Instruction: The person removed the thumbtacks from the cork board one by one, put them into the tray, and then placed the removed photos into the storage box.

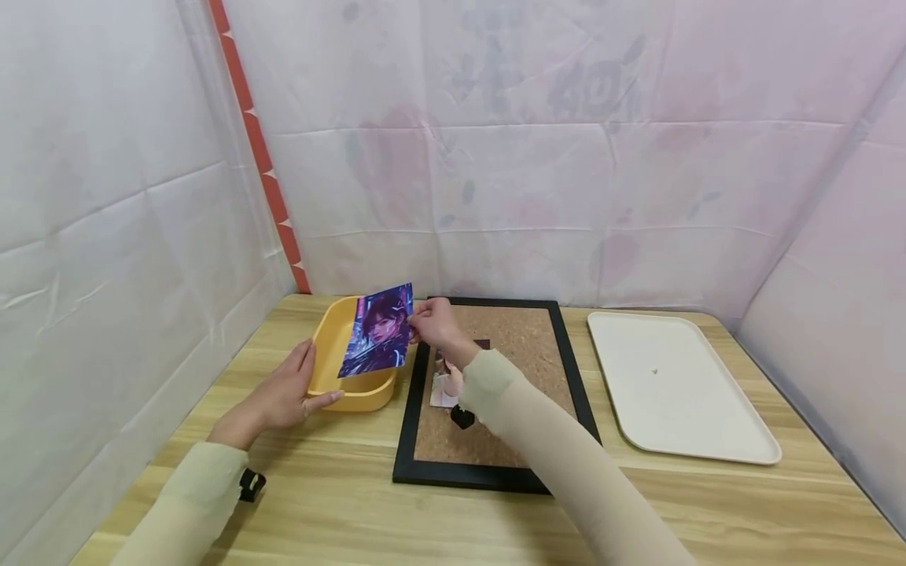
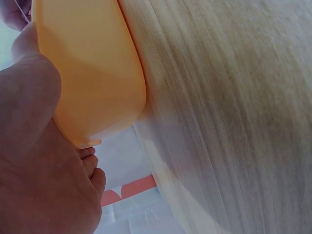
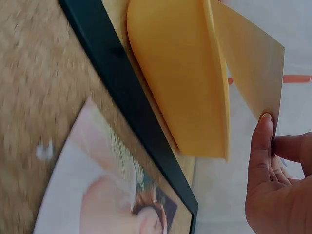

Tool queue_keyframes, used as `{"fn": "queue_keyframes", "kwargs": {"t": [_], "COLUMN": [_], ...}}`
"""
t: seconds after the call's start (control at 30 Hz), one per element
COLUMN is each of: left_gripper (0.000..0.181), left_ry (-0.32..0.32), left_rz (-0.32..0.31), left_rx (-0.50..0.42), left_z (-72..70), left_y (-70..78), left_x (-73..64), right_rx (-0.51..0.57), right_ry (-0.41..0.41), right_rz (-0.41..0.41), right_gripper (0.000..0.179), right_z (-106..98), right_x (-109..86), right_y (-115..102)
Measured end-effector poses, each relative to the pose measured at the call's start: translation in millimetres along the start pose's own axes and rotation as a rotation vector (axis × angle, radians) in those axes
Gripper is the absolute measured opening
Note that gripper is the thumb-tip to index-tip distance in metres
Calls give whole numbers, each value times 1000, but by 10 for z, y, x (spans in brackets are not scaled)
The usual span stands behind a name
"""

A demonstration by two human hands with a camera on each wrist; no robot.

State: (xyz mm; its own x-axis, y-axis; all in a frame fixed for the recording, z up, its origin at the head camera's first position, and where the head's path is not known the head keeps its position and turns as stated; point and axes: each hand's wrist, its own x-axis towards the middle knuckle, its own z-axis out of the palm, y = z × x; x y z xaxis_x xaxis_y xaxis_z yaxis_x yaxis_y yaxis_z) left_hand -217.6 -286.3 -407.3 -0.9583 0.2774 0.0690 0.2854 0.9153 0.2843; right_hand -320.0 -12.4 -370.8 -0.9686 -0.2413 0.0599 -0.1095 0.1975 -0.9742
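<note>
Pale, creased cloth (image 1: 524, 181) hangs behind and on both sides of my wood-grain worktop (image 1: 340, 495), with a red strip (image 1: 256, 137) running down near the left corner. From the head, the yellow box (image 1: 361, 403) stands at the left of the worktop, and my left hand (image 1: 276, 393) holds it, fingers along the outer side and thumb over the near rim. My right hand (image 1: 440, 326) pinches a purple-blue print (image 1: 375, 334) by its edge, above the box. Just beside is a black-framed cork board (image 1: 524, 334) with one picture (image 1: 443, 391) on it, partly behind my right sleeve (image 1: 566, 460); a white tray (image 1: 686, 393) lies farther right. I judge the work to be in its early part: one picture is on the cork, and the print in my fingers is not yet there. Whether more wait in the box I cannot tell, since the print hides part of its inside.

The left wrist view shows my palm close against the box, fingertips curled at its rim, with the striped grain of the worktop alongside.

From the right wrist, the print's plain back faces me, grasped between fingers and thumb; the picture lies flat on the cork, and I cannot see what, if anything, fixes it.
</note>
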Motion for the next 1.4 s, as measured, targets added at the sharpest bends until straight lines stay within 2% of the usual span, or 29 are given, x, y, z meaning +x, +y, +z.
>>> {"fn": "queue_keyframes", "kwargs": {"t": [0.17, 0.37, 0.47, 0.6, 0.73, 0.9, 1.07, 1.2, 1.3, 1.4], "left_gripper": [113, 111, 111, 113, 116, 115, 112, 113, 116, 116], "left_ry": [-1, 26, 58, 49, 15, 7, 14, 0, 3, 23], "left_rz": [1, 37, 74, 75, 44, 40, 41, 29, 31, 53], "left_rx": [4, -4, -8, -1, 1, 6, 6, 0, 3, 2], "left_z": [13, 13, 32, 69, 85, 91, 50, 65, 86, 58], "left_y": [-5, 15, -5, -67, -122, -118, -45, -83, -126, -95], "left_x": [-7, -5, 10, 37, 60, 66, 41, 65, 76, 63], "right_rx": [-32, -236, -280, -269, -284, -370, -406, -378, -388, -417], "right_ry": [7, 77, 81, 88, 106, 110, 134, 137, 136, 145], "right_rz": [11, 88, 117, 126, 98, 69, 96, 118, 101, 68], "right_gripper": [9, 18, 24, 31, 38, 44, 39, 32, 29, 30], "right_z": [211, 374, 428, 494, 556, 625, 663, 668, 676, 676], "right_x": [17, 29, 45, 78, 114, 126, 105, 99, 108, 119], "right_y": [17, -9, -16, 0, 20, 38, 25, 4, 6, 21]}}
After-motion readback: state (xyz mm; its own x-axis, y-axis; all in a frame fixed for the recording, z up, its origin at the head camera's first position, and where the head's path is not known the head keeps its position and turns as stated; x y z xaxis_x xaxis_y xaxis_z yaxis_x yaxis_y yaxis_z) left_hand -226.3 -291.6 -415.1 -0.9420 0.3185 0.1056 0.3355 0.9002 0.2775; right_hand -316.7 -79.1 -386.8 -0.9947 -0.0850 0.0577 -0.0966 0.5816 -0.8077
